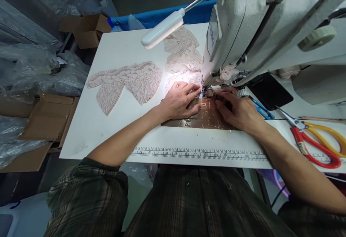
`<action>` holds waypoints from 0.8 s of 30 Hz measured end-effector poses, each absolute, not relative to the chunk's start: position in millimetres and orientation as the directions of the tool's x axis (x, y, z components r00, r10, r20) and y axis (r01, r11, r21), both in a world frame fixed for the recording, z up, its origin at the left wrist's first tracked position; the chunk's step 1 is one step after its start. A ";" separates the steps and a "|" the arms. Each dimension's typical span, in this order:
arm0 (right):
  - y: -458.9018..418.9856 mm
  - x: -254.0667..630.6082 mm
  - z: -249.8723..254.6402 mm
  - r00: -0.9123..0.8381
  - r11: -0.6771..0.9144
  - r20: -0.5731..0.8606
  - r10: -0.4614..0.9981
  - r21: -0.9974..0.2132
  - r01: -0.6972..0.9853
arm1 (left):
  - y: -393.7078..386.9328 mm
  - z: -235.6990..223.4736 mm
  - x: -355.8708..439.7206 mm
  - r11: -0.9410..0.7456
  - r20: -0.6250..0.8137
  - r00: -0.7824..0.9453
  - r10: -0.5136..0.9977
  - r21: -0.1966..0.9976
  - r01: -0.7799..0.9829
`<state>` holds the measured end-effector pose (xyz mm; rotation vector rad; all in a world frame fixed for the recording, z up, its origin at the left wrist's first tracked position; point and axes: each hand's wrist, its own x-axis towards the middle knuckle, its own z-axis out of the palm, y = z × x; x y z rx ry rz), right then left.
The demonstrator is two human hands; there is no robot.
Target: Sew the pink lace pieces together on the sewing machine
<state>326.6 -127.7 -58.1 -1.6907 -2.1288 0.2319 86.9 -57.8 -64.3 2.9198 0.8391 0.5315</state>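
My left hand (181, 101) lies flat, fingers stretched toward the presser foot (204, 92) of a sewing machine (229, 31). Its fingertips rest at the near edge of pale pink lace (181, 78), which runs back from the foot in folds. Just right of the foot is my right hand (239, 111), its thumb and forefinger close together; whatever is between them is too small or hidden to make out. Under both hands lies a shiny brown sheet (208, 118) with a small red-and-white mark. A second lace piece (140, 82) with pointed panels lies to the left.
A white lamp (162, 28) shines over the lace. To the right lie blue snips (261, 108), a black phone (270, 91) and scissors with red and yellow handles (315, 147). A ruler strip (194, 154) follows the table's front edge. Cardboard boxes (45, 118) stand left.
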 end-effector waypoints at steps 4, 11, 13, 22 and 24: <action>-126.3 328.0 -56.4 -0.181 0.246 0.188 0.965 -0.424 0.871 | -62.2 -65.4 87.8 -0.831 0.314 0.773 0.552 0.123 0.543; -127.0 327.4 -53.6 -0.165 0.223 0.156 0.974 -0.515 0.828 | -45.3 -58.5 88.1 -0.823 0.393 0.754 0.527 0.016 0.567; -127.0 327.2 -55.3 -0.151 0.216 0.165 0.975 -0.527 0.822 | -23.2 -54.7 89.2 -0.803 0.398 0.735 0.549 0.006 0.596; -124.1 326.8 -59.4 -0.092 0.113 0.065 0.994 -0.563 0.819 | 52.0 -55.5 96.8 -0.567 0.226 0.528 0.819 0.165 0.807; -124.8 326.3 -59.5 -0.089 0.108 0.062 0.994 -0.561 0.821 | 52.3 -53.1 96.0 -0.451 0.267 0.396 0.879 0.189 0.872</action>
